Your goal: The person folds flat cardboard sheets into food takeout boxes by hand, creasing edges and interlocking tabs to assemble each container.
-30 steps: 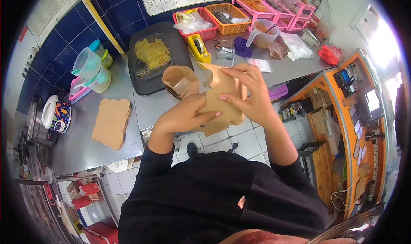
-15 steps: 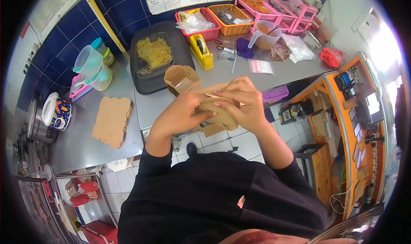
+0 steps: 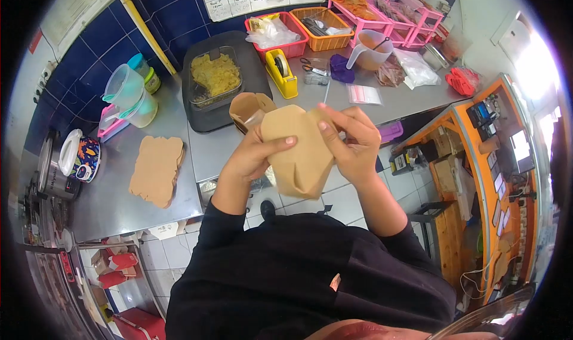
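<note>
A partly folded brown cardboard food box (image 3: 295, 140) is held up between my hands, above the front edge of the steel counter. My left hand (image 3: 253, 152) grips its left side, the thumb lying across the face of the card. On the other side, my right hand (image 3: 353, 138) pinches an upper right flap between thumb and fingers. A second brown box (image 3: 249, 108), standing folded with its top open and some clear plastic in it, is on the counter just behind my left hand. To the left lies a stack of flat box blanks (image 3: 156, 170).
Behind are a glass dish of yellow food (image 3: 215, 77) on a black tray (image 3: 194, 116), a yellow tape dispenser (image 3: 282, 72), scissors (image 3: 314, 66), a measuring jug (image 3: 369, 50) and baskets. Left stand plastic jugs (image 3: 138, 104) and a rice cooker (image 3: 79, 155). An orange shelf (image 3: 477, 122) is at right.
The cardboard box has been turned so its broad face shows and hangs lower. My left hand has shifted to its left side; my right hand has moved slightly right, onto a flap.
</note>
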The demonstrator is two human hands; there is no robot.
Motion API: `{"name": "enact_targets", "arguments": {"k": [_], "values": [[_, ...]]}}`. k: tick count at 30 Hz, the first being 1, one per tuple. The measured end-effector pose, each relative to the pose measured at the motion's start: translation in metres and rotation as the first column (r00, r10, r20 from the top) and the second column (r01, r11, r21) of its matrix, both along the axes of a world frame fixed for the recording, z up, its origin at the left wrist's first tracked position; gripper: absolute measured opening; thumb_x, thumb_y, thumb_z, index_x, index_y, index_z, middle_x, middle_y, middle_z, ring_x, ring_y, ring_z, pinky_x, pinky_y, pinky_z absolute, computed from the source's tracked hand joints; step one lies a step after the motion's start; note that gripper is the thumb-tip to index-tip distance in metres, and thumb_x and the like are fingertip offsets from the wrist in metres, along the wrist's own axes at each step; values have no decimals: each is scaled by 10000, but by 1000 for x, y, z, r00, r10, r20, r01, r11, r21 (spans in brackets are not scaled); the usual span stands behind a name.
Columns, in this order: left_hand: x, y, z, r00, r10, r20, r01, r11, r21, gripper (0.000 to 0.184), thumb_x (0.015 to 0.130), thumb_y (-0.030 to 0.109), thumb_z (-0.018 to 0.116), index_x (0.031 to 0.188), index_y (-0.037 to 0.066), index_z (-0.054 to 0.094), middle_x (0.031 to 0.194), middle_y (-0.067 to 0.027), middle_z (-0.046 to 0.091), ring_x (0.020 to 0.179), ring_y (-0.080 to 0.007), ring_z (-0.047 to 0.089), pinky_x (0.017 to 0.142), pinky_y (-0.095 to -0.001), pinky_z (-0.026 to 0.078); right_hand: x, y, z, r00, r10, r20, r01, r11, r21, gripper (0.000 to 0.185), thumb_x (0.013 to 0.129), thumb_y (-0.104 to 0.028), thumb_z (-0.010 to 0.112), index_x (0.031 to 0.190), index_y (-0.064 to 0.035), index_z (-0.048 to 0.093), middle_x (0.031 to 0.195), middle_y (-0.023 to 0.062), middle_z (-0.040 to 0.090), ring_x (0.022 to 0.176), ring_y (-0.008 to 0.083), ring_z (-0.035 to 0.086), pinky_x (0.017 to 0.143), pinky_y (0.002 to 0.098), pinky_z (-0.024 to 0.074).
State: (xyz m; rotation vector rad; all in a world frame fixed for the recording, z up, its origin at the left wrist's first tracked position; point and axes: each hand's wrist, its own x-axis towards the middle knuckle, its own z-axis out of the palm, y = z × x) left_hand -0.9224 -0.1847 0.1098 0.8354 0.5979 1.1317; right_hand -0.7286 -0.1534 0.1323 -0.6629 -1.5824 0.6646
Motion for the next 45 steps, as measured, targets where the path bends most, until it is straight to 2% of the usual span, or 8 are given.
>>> {"name": "enact_targets", "arguments": {"k": [6,12,14,16,18,27,39,45], "values": [[4,-10,12,999,3,-34,-2,1000,21,469,850,82,722,1285,36,551,1189,-51,646,1115,-147,605,950,-322,493,23,9,1,967,161,196,-218,925,313,220,734,87,673,871,-62,759,852,34,576,624,100,529,546,250,425],[6,-10,17,999,-18,-51,25,991,129,476,846,84,732,1280,32,545,1180,-45,647,1101,-140,607,936,-315,495,31,10,13,943,72,324,-206,892,403,187,700,95,665,801,-49,729,920,52,582,672,132,569,577,260,459],[5,-11,20,996,19,-87,-10,994,108,467,851,88,730,1275,32,544,1174,-45,647,1099,-138,606,935,-313,494,13,-1,17,981,193,-31,-188,974,123,220,670,107,660,811,-47,730,894,57,589,679,143,576,587,261,467],[5,-13,26,988,66,-138,-49,991,124,456,852,91,730,1267,34,549,1170,-46,648,1100,-138,605,938,-316,493,8,-2,16,977,174,-123,-167,984,64,250,646,117,655,822,-44,729,863,61,594,683,152,582,594,261,474],[6,-14,25,984,85,-158,-64,989,131,454,854,93,729,1267,35,547,1171,-46,647,1100,-137,605,944,-318,491,14,4,11,995,85,59,-96,967,235,275,627,125,652,834,-40,726,826,65,595,685,157,587,597,262,480],[11,-13,15,999,38,-17,-37,995,95,487,862,84,716,1302,44,509,1191,-45,627,1133,-144,587,967,-330,481,18,14,21,952,34,304,-201,819,538,248,591,107,673,803,-19,692,822,76,586,629,192,570,550,300,475],[2,-9,17,998,23,-52,-18,995,96,444,876,102,708,1281,44,536,1194,-46,634,1114,-140,596,950,-319,484,17,9,33,886,-13,463,-307,732,608,133,671,72,693,750,-6,618,872,91,567,685,212,569,555,303,467],[10,-11,18,982,144,-126,-124,980,153,411,900,121,689,1272,37,537,1176,-47,638,1102,-138,600,926,-319,503,23,0,12,940,16,341,-187,860,474,415,632,-186,737,997,11,718,1022,179,613,859,296,595,684,365,521]]}}
